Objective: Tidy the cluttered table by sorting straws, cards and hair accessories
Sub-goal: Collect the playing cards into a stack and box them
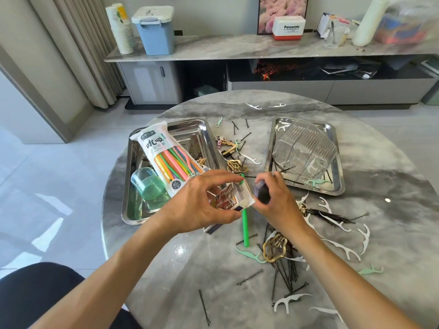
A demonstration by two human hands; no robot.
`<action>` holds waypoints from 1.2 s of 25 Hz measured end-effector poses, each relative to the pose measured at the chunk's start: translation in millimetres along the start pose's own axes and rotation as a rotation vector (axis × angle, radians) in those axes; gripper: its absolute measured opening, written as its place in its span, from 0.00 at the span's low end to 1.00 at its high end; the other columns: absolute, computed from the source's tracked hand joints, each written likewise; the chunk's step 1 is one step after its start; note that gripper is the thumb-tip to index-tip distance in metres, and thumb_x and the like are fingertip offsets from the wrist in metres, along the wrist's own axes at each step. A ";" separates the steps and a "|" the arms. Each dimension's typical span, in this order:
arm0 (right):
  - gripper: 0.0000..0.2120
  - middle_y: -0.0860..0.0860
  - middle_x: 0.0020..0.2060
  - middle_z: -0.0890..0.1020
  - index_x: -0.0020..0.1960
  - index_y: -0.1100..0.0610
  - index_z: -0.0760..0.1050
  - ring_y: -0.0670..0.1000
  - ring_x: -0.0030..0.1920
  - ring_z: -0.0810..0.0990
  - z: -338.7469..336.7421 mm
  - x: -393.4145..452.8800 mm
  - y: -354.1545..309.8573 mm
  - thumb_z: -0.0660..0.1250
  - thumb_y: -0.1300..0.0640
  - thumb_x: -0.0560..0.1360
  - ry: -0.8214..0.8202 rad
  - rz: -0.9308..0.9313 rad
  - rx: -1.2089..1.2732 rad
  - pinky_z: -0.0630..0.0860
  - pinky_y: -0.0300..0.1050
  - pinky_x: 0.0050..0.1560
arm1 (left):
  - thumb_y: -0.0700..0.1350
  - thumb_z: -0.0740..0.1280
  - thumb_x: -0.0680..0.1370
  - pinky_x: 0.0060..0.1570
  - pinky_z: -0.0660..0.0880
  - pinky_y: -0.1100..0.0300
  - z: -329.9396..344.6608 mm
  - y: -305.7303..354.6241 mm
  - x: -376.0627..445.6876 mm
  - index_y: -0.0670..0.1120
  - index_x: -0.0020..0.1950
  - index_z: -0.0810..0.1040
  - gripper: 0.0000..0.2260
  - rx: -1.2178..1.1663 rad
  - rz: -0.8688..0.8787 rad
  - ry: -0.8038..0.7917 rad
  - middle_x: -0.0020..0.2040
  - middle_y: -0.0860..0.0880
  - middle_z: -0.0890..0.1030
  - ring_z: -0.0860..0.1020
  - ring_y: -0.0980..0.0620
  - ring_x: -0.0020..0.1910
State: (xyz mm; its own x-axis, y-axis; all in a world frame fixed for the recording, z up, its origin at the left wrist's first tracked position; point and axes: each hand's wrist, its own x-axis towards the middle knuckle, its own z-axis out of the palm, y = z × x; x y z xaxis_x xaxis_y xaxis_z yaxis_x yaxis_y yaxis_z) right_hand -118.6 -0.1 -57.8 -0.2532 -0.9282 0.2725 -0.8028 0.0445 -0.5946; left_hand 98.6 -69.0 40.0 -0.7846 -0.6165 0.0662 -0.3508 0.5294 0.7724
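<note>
Marble table remains mostly untidied: left hand pinches a card box at centre, right hand grips a dark card stack, while a straw, hairpins and clips lie loose nearby.

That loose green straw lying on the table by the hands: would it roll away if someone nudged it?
Probably. The green straw is a smooth round tube on the glossy marble table, so a sideways nudge likely rolls it. It looks light and thin, and would probably bend or flatten under a firm pinch.
</note>
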 end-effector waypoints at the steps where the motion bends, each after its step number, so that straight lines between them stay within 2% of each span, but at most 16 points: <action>1: 0.18 0.48 0.49 0.67 0.56 0.50 0.67 0.55 0.40 0.76 0.1 3.1 -0.6 0.65 0.45 0.70 -0.022 -0.002 -0.011 0.69 0.43 0.35 | 0.49 0.80 0.69 0.58 0.76 0.58 0.7 0.8 0.6 0.53 0.69 0.76 0.30 -0.015 0.004 0.011 0.66 0.54 0.75 0.77 0.59 0.57; 4: 0.20 0.48 0.49 0.67 0.56 0.48 0.67 0.54 0.39 0.75 0.2 9.2 -2.1 0.61 0.39 0.69 0.017 0.022 -0.007 0.64 0.37 0.32 | 0.50 0.80 0.68 0.55 0.78 0.55 2.9 2.0 1.9 0.53 0.68 0.76 0.30 -0.030 0.002 0.034 0.61 0.54 0.79 0.80 0.58 0.53; 6: 0.21 0.47 0.50 0.67 0.59 0.47 0.66 0.52 0.39 0.74 1.5 9.0 1.1 0.62 0.39 0.70 0.066 0.035 -0.001 0.64 0.34 0.31 | 0.50 0.80 0.68 0.54 0.79 0.55 4.3 0.4 3.6 0.53 0.68 0.76 0.30 -0.039 0.003 0.043 0.58 0.55 0.80 0.81 0.58 0.51; 9: 0.19 0.48 0.50 0.66 0.59 0.47 0.64 0.58 0.40 0.77 2.8 6.5 2.3 0.62 0.42 0.72 0.002 0.019 -0.063 0.67 0.40 0.32 | 0.50 0.80 0.68 0.54 0.79 0.55 4.9 -2.9 3.3 0.54 0.65 0.75 0.27 -0.071 -0.004 0.055 0.56 0.54 0.81 0.82 0.57 0.50; 12: 0.16 0.50 0.48 0.71 0.56 0.48 0.64 0.59 0.42 0.78 -9.5 12.1 -5.0 0.63 0.43 0.74 -0.029 0.080 -0.049 0.74 0.49 0.36 | 0.50 0.81 0.67 0.58 0.78 0.54 7.5 -5.4 1.5 0.55 0.62 0.75 0.26 -0.113 -0.032 0.080 0.56 0.53 0.82 0.81 0.57 0.55; 14: 0.13 0.48 0.43 0.78 0.54 0.46 0.66 0.53 0.41 0.81 -33.2 17.7 -18.1 0.69 0.46 0.76 0.074 0.177 0.312 0.78 0.46 0.38 | 0.52 0.81 0.66 0.61 0.77 0.54 8.9 -6.1 2.2 0.56 0.64 0.74 0.30 -0.124 -0.029 0.093 0.59 0.53 0.82 0.79 0.59 0.58; 15: 0.13 0.47 0.42 0.80 0.53 0.46 0.67 0.51 0.42 0.84 -51.0 21.8 -28.5 0.71 0.49 0.76 0.135 0.216 0.601 0.79 0.44 0.40 | 0.54 0.80 0.65 0.62 0.76 0.55 9.9 -6.2 2.2 0.56 0.66 0.73 0.32 -0.120 -0.021 0.090 0.60 0.53 0.81 0.79 0.59 0.59; 16: 0.12 0.47 0.41 0.81 0.52 0.47 0.69 0.54 0.45 0.86 -71.2 24.9 -41.2 0.71 0.51 0.76 0.169 0.235 0.896 0.81 0.47 0.44 | 0.56 0.80 0.65 0.62 0.76 0.55 11.4 -5.8 2.3 0.56 0.67 0.73 0.33 -0.112 -0.011 0.081 0.61 0.53 0.81 0.79 0.60 0.59; 18: 0.12 0.52 0.43 0.81 0.50 0.48 0.71 0.66 0.52 0.84 -105.7 25.3 -66.9 0.73 0.51 0.73 0.091 0.179 1.327 0.81 0.57 0.53 | 0.57 0.79 0.64 0.59 0.78 0.55 14.3 -3.2 3.5 0.54 0.67 0.74 0.33 -0.100 0.007 0.056 0.58 0.55 0.82 0.80 0.60 0.56; 20: 0.13 0.56 0.46 0.82 0.52 0.48 0.72 0.71 0.55 0.81 -116.5 17.4 -93.9 0.74 0.49 0.72 -0.113 0.080 1.544 0.80 0.59 0.54 | 0.56 0.79 0.64 0.54 0.79 0.53 17.6 1.8 3.3 0.54 0.63 0.76 0.29 -0.096 0.029 0.049 0.51 0.56 0.83 0.82 0.58 0.49; 22: 0.15 0.58 0.48 0.82 0.55 0.49 0.71 0.71 0.57 0.79 -109.1 5.5 -112.3 0.74 0.50 0.73 -0.262 0.050 1.655 0.78 0.61 0.58 | 0.54 0.79 0.65 0.47 0.80 0.51 20.3 6.8 3.8 0.57 0.58 0.77 0.24 -0.106 0.062 0.069 0.44 0.54 0.83 0.82 0.53 0.43; 24: 0.19 0.59 0.48 0.81 0.55 0.50 0.71 0.70 0.58 0.79 -98.8 -2.4 -117.5 0.77 0.49 0.70 -0.247 0.086 1.654 0.76 0.61 0.62 | 0.52 0.79 0.65 0.44 0.79 0.50 20.9 11.1 3.3 0.57 0.55 0.77 0.21 -0.148 0.092 0.081 0.41 0.51 0.83 0.82 0.50 0.40; 26: 0.23 0.58 0.45 0.81 0.53 0.50 0.72 0.68 0.58 0.80 -95.3 -3.3 -113.2 0.80 0.47 0.65 -0.139 0.159 1.585 0.73 0.60 0.65 | 0.50 0.80 0.66 0.47 0.79 0.50 18.0 12.8 0.8 0.57 0.60 0.77 0.24 -0.199 0.132 0.096 0.45 0.54 0.83 0.82 0.51 0.43; 28: 0.25 0.57 0.43 0.82 0.53 0.49 0.73 0.65 0.58 0.80 -93.8 -2.2 -103.3 0.81 0.44 0.63 -0.080 0.213 1.537 0.72 0.60 0.64 | 0.48 0.80 0.66 0.54 0.78 0.48 14.8 11.9 -2.5 0.55 0.63 0.73 0.28 -0.269 0.132 0.109 0.53 0.55 0.83 0.81 0.52 0.50; 30: 0.25 0.57 0.44 0.82 0.53 0.48 0.73 0.63 0.58 0.81 -89.6 -2.9 -96.1 0.80 0.43 0.63 -0.068 0.242 1.506 0.74 0.58 0.61 | 0.47 0.80 0.67 0.55 0.77 0.46 14.4 12.4 -5.3 0.54 0.60 0.71 0.27 -0.309 0.133 0.107 0.54 0.55 0.82 0.81 0.50 0.52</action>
State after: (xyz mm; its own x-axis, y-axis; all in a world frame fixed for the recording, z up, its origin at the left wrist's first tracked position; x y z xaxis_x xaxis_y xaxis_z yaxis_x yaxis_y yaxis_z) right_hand -89.1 31.5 66.3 -0.2349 -0.9708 0.0494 0.5423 -0.1731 -0.8221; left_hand 91.0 -50.8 40.1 -0.7490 -0.6205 0.2323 -0.0652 0.4179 0.9062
